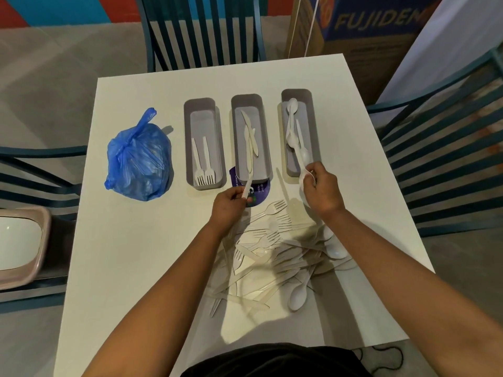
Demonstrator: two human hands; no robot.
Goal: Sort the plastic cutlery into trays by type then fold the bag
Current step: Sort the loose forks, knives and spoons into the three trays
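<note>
Left hand (230,203) pinches a flat white plastic knife (250,170) over the middle tray (251,137) — right hand (321,187) pinches a rounded spoon (302,159).

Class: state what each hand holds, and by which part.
Left hand pinches a knife by its handle end. Right hand grips a spoon by its handle; bowl end points into the right tray.

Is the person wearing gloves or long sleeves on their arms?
No. The left hand and the right hand are bare, with no gloves. Both forearms are uncovered as far as the picture shows, with no sleeves, watch or bracelets visible. Only dark clothing shows at the bottom edge.
</note>
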